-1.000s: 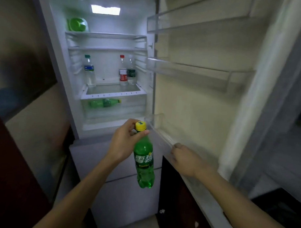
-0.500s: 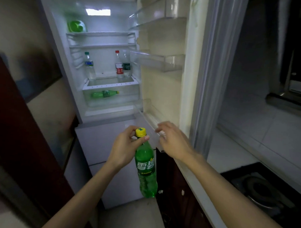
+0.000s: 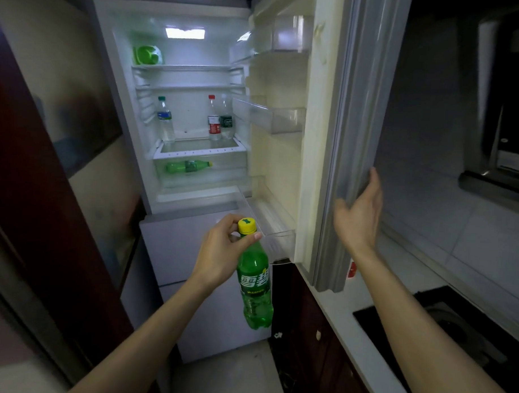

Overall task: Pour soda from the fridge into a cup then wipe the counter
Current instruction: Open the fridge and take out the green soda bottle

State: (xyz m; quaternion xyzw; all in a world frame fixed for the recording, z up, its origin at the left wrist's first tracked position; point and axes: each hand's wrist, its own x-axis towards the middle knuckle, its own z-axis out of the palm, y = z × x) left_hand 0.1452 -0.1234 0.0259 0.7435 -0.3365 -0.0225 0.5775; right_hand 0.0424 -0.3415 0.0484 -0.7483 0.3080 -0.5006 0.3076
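My left hand [image 3: 221, 251] reaches forward, fingers and thumb pinching the neck of a soda bottle [image 3: 255, 287] that hangs below them. My right hand [image 3: 359, 214] is raised, fingers straight, pointing up, thumb apart.

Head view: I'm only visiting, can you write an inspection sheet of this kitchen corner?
Surface: white counter, narrow strip beside a black hob.
Job's things: green soda bottle, yellow cap on, hanging cap-up; no cup or cloth seen.
Clutter: in the open fridge, blue-label bottle, red-label bottle, dark-label bottle upright; lying green bottle below.
Hands: left hand pinches the soda bottle's neck; right hand open at the outer edge of the fridge door.
Cables: nothing seen.
Surroundings: range hood, tiled wall.
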